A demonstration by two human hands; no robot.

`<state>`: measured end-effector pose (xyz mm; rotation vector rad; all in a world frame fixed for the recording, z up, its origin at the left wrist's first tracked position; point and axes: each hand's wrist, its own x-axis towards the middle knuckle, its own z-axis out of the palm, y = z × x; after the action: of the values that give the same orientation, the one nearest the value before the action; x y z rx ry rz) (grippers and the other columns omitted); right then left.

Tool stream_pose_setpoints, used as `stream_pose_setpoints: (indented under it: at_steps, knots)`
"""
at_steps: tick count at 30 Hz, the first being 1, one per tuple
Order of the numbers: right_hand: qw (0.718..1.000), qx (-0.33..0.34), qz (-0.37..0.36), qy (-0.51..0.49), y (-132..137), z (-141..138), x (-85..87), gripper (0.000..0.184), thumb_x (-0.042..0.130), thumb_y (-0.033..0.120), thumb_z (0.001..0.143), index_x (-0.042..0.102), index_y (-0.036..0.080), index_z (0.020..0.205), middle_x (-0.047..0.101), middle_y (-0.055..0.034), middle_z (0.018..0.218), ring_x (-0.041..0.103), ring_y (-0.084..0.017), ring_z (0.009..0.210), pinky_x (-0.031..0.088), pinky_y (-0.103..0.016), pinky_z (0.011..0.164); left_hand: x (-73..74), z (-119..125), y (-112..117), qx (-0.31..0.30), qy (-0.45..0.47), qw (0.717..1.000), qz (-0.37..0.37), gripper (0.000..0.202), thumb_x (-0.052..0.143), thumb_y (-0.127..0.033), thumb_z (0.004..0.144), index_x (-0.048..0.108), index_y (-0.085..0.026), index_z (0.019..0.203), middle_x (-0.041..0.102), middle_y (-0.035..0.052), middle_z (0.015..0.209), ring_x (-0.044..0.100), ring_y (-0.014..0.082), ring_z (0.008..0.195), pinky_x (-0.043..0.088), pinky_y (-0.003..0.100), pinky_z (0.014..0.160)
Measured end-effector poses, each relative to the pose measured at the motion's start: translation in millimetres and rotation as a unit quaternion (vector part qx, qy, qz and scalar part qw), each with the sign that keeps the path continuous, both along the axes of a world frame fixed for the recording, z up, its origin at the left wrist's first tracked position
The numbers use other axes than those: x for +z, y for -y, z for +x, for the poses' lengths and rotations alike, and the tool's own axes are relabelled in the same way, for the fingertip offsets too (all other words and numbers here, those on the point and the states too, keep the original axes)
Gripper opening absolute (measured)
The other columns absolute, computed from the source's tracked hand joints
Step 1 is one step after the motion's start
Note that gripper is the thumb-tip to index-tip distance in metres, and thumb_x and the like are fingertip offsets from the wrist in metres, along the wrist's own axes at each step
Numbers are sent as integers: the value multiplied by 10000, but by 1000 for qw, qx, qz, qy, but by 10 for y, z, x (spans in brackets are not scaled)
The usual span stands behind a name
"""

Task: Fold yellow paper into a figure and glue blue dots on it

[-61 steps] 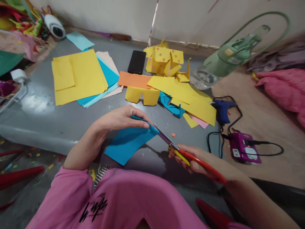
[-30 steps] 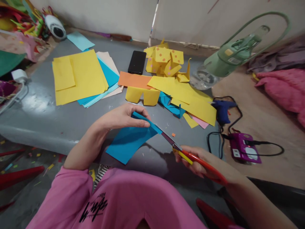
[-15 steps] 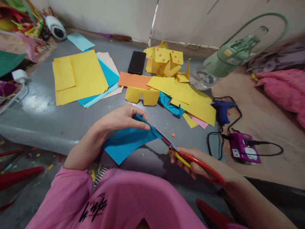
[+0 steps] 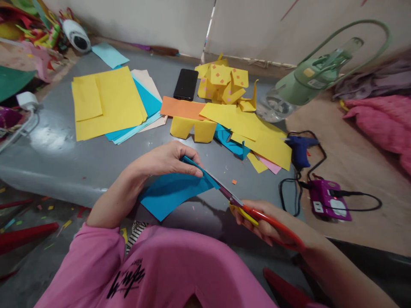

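A sheet of blue paper [image 4: 175, 192] is pinched between the thumb and fingers of my left hand [image 4: 173, 160], held over the front edge of the grey table. My right hand [image 4: 263, 222] is closed round the handles of a pair of scissors [image 4: 272, 220], red and yellow. The scissor blades lie along the upper right edge of the blue paper, their tips close to my left fingertips. Just beyond my hands stands a folded yellow paper piece [image 4: 193, 129], beside an orange strip [image 4: 183, 108] and yellow sheets [image 4: 250, 128].
A stack of yellow sheets [image 4: 118, 100] lies at the left, a black phone [image 4: 186, 84] and a yellow spotted paper figure [image 4: 223, 81] at the back. On the right are a green bottle [image 4: 305, 81], a blue glue gun [image 4: 300, 152] and a purple power socket [image 4: 327, 196] with cables.
The scissors have shifted very slightly along the paper's edge, and their yellow handle sits a little differently in my right hand. My left hand keeps its hold on the blue paper.
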<state>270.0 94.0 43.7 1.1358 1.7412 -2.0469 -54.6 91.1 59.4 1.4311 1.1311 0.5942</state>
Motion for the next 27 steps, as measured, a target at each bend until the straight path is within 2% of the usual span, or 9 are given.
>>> stream_pose_setpoints:
  at_steps: [4, 8, 11, 15, 18, 21, 27]
  knots:
    - [1000, -13, -2, 10, -7, -12, 30, 247, 620, 318, 639, 587, 189, 847, 502, 44, 618, 448, -82, 470, 335, -168, 371, 11, 4, -1, -6, 8, 1000, 9, 251, 814, -374, 736, 757, -173, 875, 736, 5, 840, 639, 141, 809, 465, 236, 731]
    - [999, -47, -9, 6, -2, -35, 56, 248, 644, 370, 685, 581, 190, 842, 475, 55, 613, 409, -67, 453, 358, -169, 369, 26, 5, 6, 24, 39, 999, 8, 331, 841, -387, 709, 734, -174, 939, 710, 1, 870, 610, 126, 789, 465, 228, 715]
    - [998, -56, -15, 2, 3, -30, 42, 234, 644, 332, 675, 581, 195, 854, 461, 64, 626, 405, -61, 458, 369, -161, 371, 22, 6, 13, 44, 50, 998, -7, 342, 829, -401, 716, 729, -170, 948, 670, -9, 794, 574, 112, 721, 441, 223, 651]
    - [998, -56, -10, 3, 4, 7, -4, 239, 588, 243, 628, 589, 194, 862, 481, 59, 654, 408, -58, 473, 372, -150, 372, 15, 7, 21, 55, 61, 997, -9, 295, 753, -434, 795, 741, -158, 899, 675, 8, 786, 557, 104, 701, 424, 219, 625]
    - [999, -40, -5, -1, 2, 45, -50, 315, 552, 192, 592, 606, 194, 902, 504, 52, 681, 438, -64, 503, 381, -142, 387, 15, 11, 19, 51, 59, 997, -10, 278, 750, -418, 793, 751, -156, 884, 684, 9, 772, 546, 99, 681, 415, 214, 604]
    - [1000, -16, 8, -10, 0, 62, -72, 327, 543, 164, 620, 617, 197, 937, 503, 48, 691, 468, -75, 536, 410, -142, 418, 13, 20, 11, 38, 64, 997, -10, 240, 763, -378, 772, 760, -157, 864, 707, 15, 793, 572, 108, 714, 447, 220, 643]
    - [1000, 18, 8, -24, -30, 30, -41, 284, 587, 217, 681, 618, 193, 962, 520, 29, 747, 497, -91, 577, 444, -167, 460, 2, 28, 4, 21, 61, 998, -8, 227, 769, -366, 758, 777, -166, 864, 742, 25, 838, 617, 133, 782, 487, 246, 716]
